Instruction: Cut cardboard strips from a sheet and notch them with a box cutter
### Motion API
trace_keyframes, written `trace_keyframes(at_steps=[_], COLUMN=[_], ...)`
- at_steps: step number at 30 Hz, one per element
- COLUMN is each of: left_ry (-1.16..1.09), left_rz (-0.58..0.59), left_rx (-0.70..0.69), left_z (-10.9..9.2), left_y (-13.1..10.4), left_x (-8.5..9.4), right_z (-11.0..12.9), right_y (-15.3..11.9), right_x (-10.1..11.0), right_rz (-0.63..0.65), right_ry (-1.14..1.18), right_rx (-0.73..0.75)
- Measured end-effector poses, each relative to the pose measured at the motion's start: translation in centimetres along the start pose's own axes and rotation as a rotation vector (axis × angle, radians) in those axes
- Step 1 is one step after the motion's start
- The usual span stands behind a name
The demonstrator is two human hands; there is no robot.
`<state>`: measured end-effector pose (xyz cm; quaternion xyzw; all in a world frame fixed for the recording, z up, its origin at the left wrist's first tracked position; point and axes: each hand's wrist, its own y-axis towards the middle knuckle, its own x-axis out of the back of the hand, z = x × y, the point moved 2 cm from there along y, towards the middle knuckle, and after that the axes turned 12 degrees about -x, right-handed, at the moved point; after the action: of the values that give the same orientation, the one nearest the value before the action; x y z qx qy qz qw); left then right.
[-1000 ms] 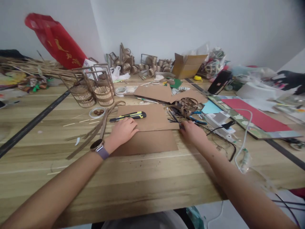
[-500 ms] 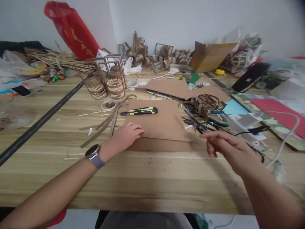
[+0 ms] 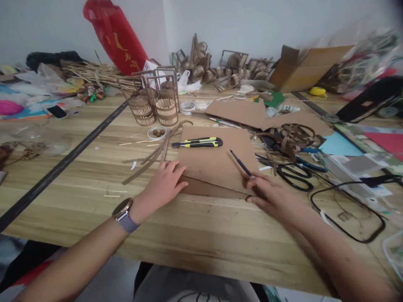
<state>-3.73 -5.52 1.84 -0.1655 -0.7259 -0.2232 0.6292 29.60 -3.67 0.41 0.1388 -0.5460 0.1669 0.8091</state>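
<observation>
Two overlapping pieces of brown cardboard [image 3: 217, 161] lie on the wooden table in front of me. My left hand [image 3: 168, 180] rests at their left edge, fingers spread, holding nothing. A dark pen-like tool [image 3: 241, 162] is in my right hand [image 3: 267, 193], its tip pointing up and left over the cardboard. The thumb of that hand is at the cardboard's lower right corner. On the upper part of the top sheet lies a yellow and black utility knife [image 3: 197, 142], untouched. Black-handled scissors [image 3: 295, 177] lie right of the cardboard.
Small woven baskets in frames [image 3: 166, 110] stand behind, left of the cardboard, near a dish of brown beads [image 3: 156, 133]. Brown strips [image 3: 151, 157] lie on the left. Coiled strips [image 3: 292, 140], black cable [image 3: 359, 240] and a cardboard box [image 3: 307, 69] are on the right.
My right hand has moved left from the tool pile to the cardboard's lower right corner, bringing the pen-like tool. My left hand stays at the left edge, its fingers more spread. The view has shifted.
</observation>
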Motion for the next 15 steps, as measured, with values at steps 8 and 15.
trace_keyframes(at_steps=[8,15], left_ry=[-0.079,-0.078], left_rz=[-0.043,0.024], left_rx=[0.020,-0.026], left_z=[1.2,1.9], left_y=[0.1,0.1], left_x=[-0.8,0.3], right_z=[-0.9,-1.0], right_y=[0.6,0.3], right_x=[0.6,0.2], right_rz=[0.003,-0.055], right_ry=[0.164,0.207], right_rx=[0.039,0.039])
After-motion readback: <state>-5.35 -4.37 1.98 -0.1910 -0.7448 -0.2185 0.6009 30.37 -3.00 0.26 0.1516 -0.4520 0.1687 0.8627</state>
